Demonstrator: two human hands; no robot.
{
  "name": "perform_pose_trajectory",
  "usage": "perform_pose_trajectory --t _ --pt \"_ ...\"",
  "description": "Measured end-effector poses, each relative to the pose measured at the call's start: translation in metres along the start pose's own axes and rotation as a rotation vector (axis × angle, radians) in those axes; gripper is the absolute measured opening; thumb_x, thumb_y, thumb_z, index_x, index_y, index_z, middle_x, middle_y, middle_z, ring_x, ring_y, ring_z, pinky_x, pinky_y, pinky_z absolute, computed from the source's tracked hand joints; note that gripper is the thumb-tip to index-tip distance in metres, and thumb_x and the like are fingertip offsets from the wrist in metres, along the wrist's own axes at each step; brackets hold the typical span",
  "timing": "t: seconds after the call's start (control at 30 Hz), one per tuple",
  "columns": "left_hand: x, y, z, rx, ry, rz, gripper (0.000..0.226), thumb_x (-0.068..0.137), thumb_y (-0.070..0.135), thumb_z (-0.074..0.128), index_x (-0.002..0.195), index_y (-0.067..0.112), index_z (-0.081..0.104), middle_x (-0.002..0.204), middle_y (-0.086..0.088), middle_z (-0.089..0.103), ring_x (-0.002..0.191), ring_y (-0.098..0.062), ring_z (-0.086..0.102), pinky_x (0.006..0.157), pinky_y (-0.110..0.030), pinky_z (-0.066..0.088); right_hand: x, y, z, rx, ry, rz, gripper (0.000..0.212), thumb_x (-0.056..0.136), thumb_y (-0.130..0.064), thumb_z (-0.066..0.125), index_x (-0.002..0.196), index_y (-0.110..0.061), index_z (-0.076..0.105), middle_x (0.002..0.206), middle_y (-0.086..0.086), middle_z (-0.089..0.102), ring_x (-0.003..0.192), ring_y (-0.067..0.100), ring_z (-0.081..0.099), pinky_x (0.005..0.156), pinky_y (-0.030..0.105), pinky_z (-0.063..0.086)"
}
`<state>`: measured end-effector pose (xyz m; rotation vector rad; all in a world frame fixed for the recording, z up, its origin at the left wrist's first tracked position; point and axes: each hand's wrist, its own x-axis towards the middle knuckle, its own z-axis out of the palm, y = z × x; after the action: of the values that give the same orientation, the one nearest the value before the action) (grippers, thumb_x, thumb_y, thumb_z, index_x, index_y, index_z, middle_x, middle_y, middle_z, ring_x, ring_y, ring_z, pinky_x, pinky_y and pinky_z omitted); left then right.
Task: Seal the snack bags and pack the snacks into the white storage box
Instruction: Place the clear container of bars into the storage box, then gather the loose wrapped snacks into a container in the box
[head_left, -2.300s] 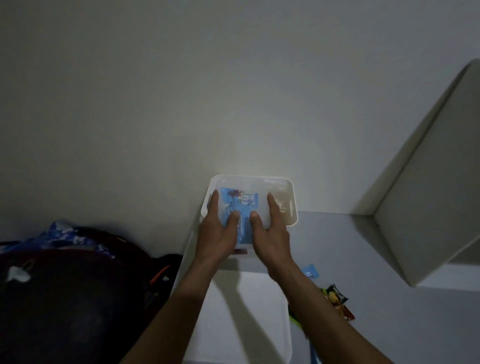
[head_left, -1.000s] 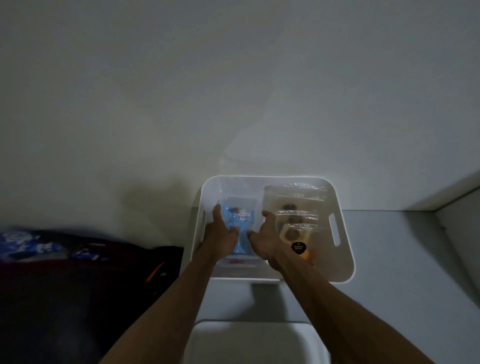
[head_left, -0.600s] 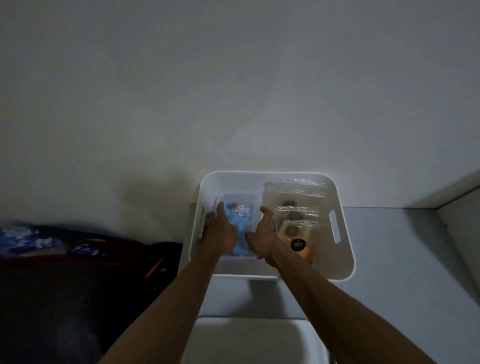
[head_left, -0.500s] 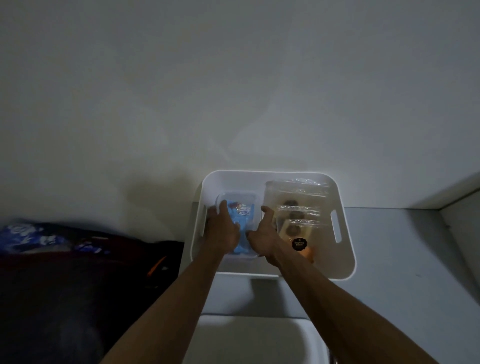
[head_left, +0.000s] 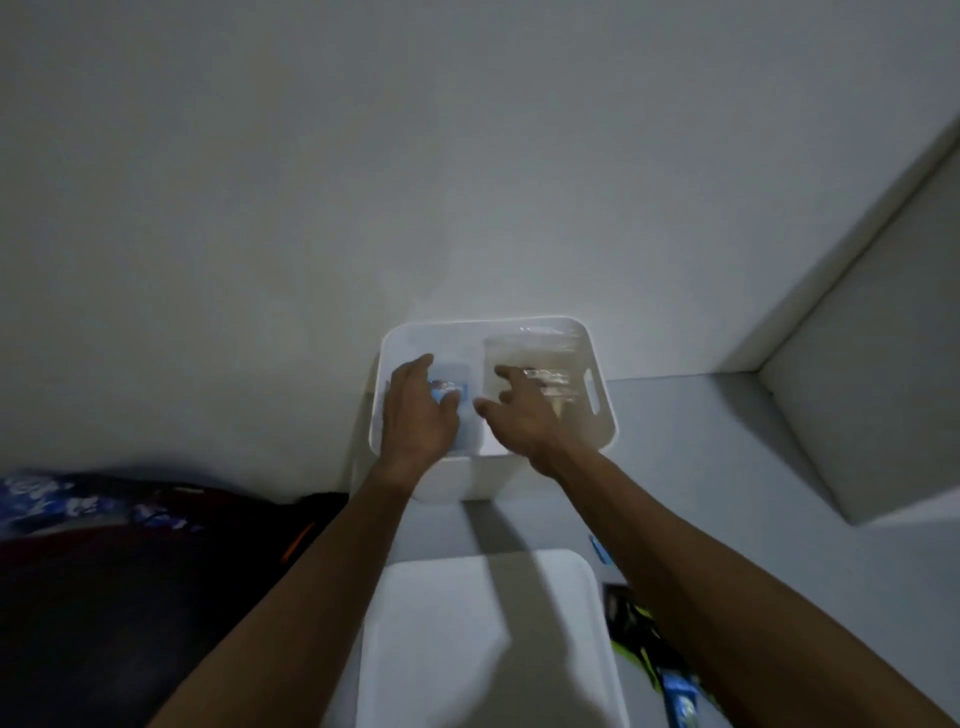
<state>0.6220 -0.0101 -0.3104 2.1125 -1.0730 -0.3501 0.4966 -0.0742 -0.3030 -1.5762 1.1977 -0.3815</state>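
Both hands are reaching into the white storage box (head_left: 602, 415), which is sitting at the desk's (head_left: 701, 457) far edge against the wall. Left hand (head_left: 415, 410) is lying flat, its grip relaxed and wide, fingers resting on the blue snack bag (head_left: 457, 395) in the box's left side. Right hand (head_left: 524, 415) is hovering with fingers spread, holding nothing, over the clear snack bags (head_left: 540, 358) on the right. A white lid (head_left: 483, 639) is lying at the near edge.
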Motion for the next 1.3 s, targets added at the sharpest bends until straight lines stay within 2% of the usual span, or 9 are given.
perform_pose_trajectory --t 0.17,0.3,0.4,0.5,0.67,0.77,0.97,1.1,1.3 --pt "-0.073 0.031 -0.002 -0.104 0.024 0.08 0.05 0.089 0.018 0.067 0.136 0.009 0.05 0.138 -0.013 0.05 0.128 -0.027 0.047 0.108 -0.028 0.03 -0.083 0.022 -0.047 0.067 0.138 -0.066 0.047 0.089 -0.033 0.065 0.133 -0.03 0.049 0.118 0.003 0.066 0.098 0.017 0.066 0.083 0.036 0.056" --pt "-0.146 0.042 0.023 -0.158 -0.048 0.101 0.049 0.09 0.022 0.067 0.135 0.012 0.051 0.138 -0.011 0.051 0.126 -0.026 0.048 0.107 -0.032 0.035 -0.147 0.077 -0.089 0.039 0.262 -0.06 0.046 0.093 -0.034 0.064 0.136 -0.026 0.051 0.117 -0.003 0.062 0.099 0.011 0.064 0.073 0.021 0.051" --pt "-0.194 0.039 0.053 -0.168 -0.137 0.125 0.049 0.091 0.022 0.065 0.136 0.01 0.051 0.137 -0.01 0.051 0.127 -0.024 0.048 0.102 -0.019 0.028 -0.186 0.136 -0.111 -0.031 0.417 -0.013 0.047 0.093 -0.037 0.064 0.136 -0.023 0.051 0.123 0.003 0.062 0.105 0.014 0.06 0.08 0.02 0.046" --pt "-0.234 0.03 0.091 -0.135 -0.233 0.111 0.051 0.093 0.028 0.062 0.14 0.013 0.047 0.143 -0.009 0.047 0.133 -0.023 0.043 0.109 -0.026 0.03 -0.21 0.2 -0.121 -0.138 0.512 0.049 0.05 0.093 -0.04 0.063 0.138 -0.023 0.049 0.137 0.004 0.056 0.122 0.02 0.055 0.098 0.03 0.043" --pt "-0.289 0.018 0.164 -0.013 -0.341 0.08 0.059 0.097 0.05 0.039 0.15 0.024 0.031 0.159 -0.002 0.027 0.147 -0.019 0.021 0.118 -0.036 0.021 -0.224 0.291 -0.116 -0.359 0.423 0.07 0.059 0.096 -0.05 0.051 0.147 -0.023 0.04 0.151 0.009 0.042 0.138 0.028 0.038 0.108 0.037 0.033" --pt "-0.312 0.015 0.206 0.092 -0.317 0.135 0.064 0.099 0.056 0.021 0.148 0.019 0.036 0.157 -0.007 0.03 0.146 -0.025 0.026 0.117 -0.04 0.027 -0.212 0.334 -0.108 -0.483 0.339 0.041 0.062 0.095 -0.058 0.037 0.151 -0.031 0.028 0.159 0.007 0.029 0.145 0.03 0.027 0.114 0.05 0.033" --pt "-0.327 0.012 0.278 0.247 -0.28 0.081 0.054 0.102 0.039 0.024 0.149 0.015 0.034 0.156 -0.016 0.03 0.146 -0.033 0.025 0.116 -0.052 0.026 -0.18 0.381 -0.106 -0.699 0.199 -0.102 0.055 0.101 -0.054 0.023 0.154 -0.039 0.02 0.165 0.003 0.015 0.152 0.029 0.009 0.114 0.06 0.023" --pt "-0.329 0.021 0.302 0.396 -0.206 -0.009 0.056 0.101 0.042 0.021 0.151 0.017 0.03 0.159 -0.016 0.02 0.149 -0.034 0.009 0.119 -0.049 0.019 -0.168 0.394 -0.123 -0.744 0.198 -0.137 0.051 0.101 -0.053 0.032 0.149 -0.038 0.034 0.162 0.001 0.023 0.151 0.028 0.015 0.114 0.058 0.024" --pt "-0.322 0.024 0.32 0.418 -0.059 -0.06 0.059 0.097 0.043 0.048 0.146 0.013 0.038 0.154 -0.016 0.029 0.145 -0.035 0.02 0.114 -0.05 0.029 -0.153 0.408 -0.163 -0.715 0.274 -0.126 0.06 0.091 -0.066 0.046 0.14 -0.032 0.049 0.159 0.003 0.028 0.149 0.028 0.017 0.113 0.056 0.027"
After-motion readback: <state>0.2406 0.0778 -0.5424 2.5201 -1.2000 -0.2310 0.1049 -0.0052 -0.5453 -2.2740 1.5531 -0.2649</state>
